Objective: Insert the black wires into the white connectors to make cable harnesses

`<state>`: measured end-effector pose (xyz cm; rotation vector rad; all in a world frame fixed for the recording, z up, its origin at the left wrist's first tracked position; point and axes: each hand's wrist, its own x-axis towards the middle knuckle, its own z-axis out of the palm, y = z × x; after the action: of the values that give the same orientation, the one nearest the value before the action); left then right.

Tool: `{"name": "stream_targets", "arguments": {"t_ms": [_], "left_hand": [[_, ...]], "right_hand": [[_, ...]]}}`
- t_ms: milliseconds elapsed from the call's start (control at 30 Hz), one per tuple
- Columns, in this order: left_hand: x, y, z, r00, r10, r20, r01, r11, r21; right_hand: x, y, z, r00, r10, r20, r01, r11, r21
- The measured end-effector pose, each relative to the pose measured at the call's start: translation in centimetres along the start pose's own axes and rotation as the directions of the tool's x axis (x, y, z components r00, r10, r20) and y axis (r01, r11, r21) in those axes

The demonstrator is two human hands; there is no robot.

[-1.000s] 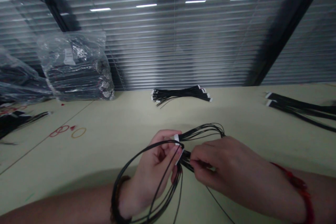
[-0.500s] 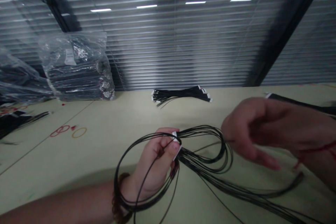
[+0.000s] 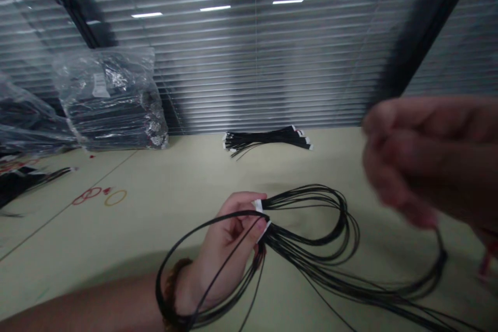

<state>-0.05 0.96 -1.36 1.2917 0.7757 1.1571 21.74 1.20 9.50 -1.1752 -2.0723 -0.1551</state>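
Note:
My left hand (image 3: 233, 254) is closed on a bundle of thin black wires (image 3: 311, 259), pinching it at white connectors (image 3: 258, 205). One part of the bundle loops to the right of the fingers, another loops around my left wrist. Longer strands trail toward the lower right. My right hand (image 3: 431, 166) is raised at the right, blurred, with its fingers curled together. The curved far part of the strands runs up to its lowest fingertip; whether those fingers grip a wire I cannot make out.
Another black wire bundle with white connectors (image 3: 268, 139) lies at the table's (image 3: 187, 176) back edge. A clear bag of black wires (image 3: 112, 109) stands at the back left. Red rubber bands (image 3: 87, 195) and a yellow one (image 3: 115, 197) lie at left. Window blinds (image 3: 311, 62) rise behind.
My right hand has risen and its fingers have curled in, moving away from the right-hand wire loop. That loop has spread slightly rightward. My left hand keeps its hold in nearly the same place.

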Motion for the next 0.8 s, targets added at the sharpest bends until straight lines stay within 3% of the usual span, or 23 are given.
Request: {"name": "stream_targets", "arguments": {"t_ms": [67,133,267,667,800], "left_hand": [[-0.2,0.0,-0.1,1.0,0.018,0.02,-0.018,1.0,0.001],[-0.2,0.1,-0.1,0.999,0.039,0.019,-0.039,0.999,0.002],[-0.2,0.1,0.1,0.999,0.045,0.005,-0.045,0.999,0.023],[-0.4,0.5,0.3,1.0,0.021,0.014,-0.021,1.0,-0.011],[-0.4,0.3,0.2,0.997,0.065,0.034,-0.065,0.998,0.001]], "right_hand": [[-0.9,-1.4,1.3,0.963,-0.007,0.271,-0.04,0.985,0.169],[-1.9,-2.2,2.7,0.913,0.002,0.408,-0.089,0.977,0.194],[-3.0,-2.5,4.0,0.938,-0.008,0.345,0.004,1.0,0.012],[-3.4,-2.4,4.4,0.944,-0.062,0.324,0.088,0.994,-0.064],[-3.5,-2.4,4.3,0.942,-0.085,0.325,0.106,0.993,-0.046]]}}
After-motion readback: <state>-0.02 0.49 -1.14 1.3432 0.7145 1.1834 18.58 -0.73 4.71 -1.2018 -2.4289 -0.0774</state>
